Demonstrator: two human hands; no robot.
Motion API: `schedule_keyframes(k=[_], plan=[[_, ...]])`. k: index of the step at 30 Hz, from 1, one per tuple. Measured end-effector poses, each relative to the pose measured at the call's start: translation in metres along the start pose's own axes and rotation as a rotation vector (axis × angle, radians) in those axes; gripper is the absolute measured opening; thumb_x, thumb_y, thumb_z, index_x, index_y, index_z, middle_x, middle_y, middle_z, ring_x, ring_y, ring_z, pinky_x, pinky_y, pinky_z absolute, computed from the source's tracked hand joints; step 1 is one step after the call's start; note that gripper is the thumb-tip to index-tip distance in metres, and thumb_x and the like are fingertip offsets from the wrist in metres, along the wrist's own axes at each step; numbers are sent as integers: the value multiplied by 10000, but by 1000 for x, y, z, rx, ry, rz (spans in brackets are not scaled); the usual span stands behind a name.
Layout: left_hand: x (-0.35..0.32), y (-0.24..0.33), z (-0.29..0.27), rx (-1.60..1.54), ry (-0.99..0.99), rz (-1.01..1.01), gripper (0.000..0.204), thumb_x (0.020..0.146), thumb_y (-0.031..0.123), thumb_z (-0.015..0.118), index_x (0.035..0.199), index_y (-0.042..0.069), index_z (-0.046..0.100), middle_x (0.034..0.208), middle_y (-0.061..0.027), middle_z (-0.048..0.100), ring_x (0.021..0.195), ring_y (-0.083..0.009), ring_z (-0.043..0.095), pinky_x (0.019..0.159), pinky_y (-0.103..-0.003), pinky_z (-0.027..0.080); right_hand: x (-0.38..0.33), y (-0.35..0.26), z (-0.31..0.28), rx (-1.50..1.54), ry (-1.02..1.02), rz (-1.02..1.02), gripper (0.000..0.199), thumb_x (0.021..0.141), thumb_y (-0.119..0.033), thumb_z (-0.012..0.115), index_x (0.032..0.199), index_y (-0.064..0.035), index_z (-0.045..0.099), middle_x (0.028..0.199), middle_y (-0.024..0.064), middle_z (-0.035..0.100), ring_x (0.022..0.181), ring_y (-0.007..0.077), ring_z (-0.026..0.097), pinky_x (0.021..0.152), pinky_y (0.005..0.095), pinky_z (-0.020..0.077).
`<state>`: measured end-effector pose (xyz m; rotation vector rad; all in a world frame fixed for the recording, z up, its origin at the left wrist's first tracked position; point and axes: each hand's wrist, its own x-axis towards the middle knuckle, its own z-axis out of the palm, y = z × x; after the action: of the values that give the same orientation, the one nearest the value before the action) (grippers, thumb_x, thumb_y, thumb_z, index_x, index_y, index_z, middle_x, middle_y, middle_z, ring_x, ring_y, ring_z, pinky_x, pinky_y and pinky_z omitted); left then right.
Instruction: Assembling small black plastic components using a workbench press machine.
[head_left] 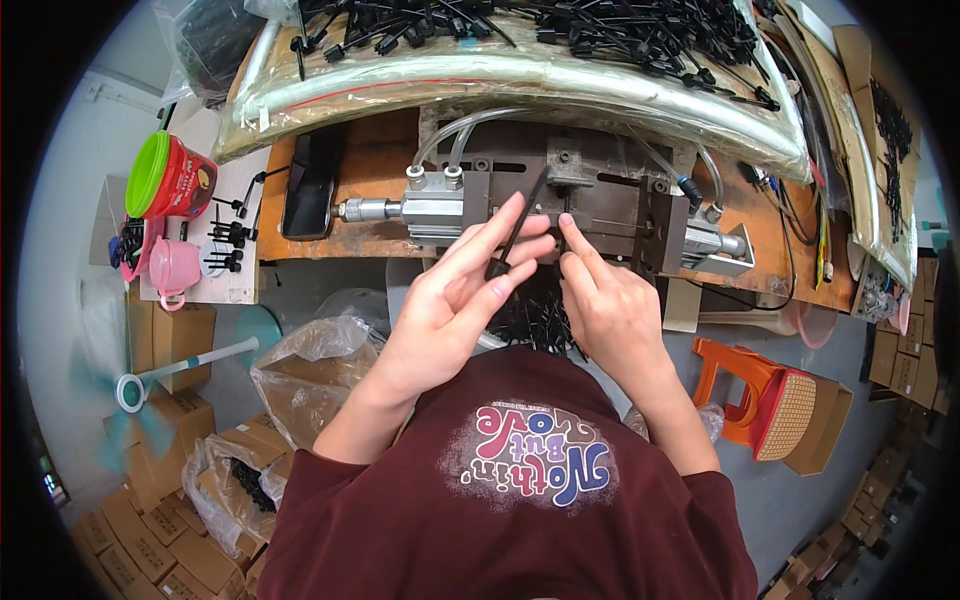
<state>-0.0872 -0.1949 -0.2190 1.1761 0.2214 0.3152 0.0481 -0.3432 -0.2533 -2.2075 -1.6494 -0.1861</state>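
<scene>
My left hand [448, 305] is raised in front of the machine, fingers mostly straight, with a thin black strip with a blocky end [517, 222] held between thumb and fingers. To its right, my right hand [612, 305] points its index finger at the middle of a dark metal fixture [610, 215]; the other fingers are curled, and what they hold is hidden. A slim black piece [567, 199] stands at the fixture's centre, just beyond that fingertip. Below my hands, many similar black parts [530, 322] lie in a heap near my lap.
Pneumatic cylinders [433, 213] with clear hoses flank the fixture on a wooden bench [372, 236]. A phone [312, 190] lies at left, near a red bucket [190, 180] and pink cup [174, 266]. Black parts fill a plastic-wrapped tray [520, 80] behind. An orange stool [735, 385] stands right.
</scene>
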Motion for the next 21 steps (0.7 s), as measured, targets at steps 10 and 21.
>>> schedule_keyframes(k=[10,21], plan=[[6,-1,-2,631,162,325,322,738,-102,782,1047,-29,723,1101,-116,640,846,-141,659,710,-242,608,15,8,-22,140,-60,-13,200,777,-78,703,928,-35,580,1203,186,669,630,271,675,594,362,552],[21,-60,8,1285,55,554,254,727,124,800,941,56,681,1317,-105,640,809,-226,698,695,-316,558,177,87,-69,-255,208,-21,428,741,-76,738,1151,-78,612,1112,85,677,1018,301,650,864,415,527]])
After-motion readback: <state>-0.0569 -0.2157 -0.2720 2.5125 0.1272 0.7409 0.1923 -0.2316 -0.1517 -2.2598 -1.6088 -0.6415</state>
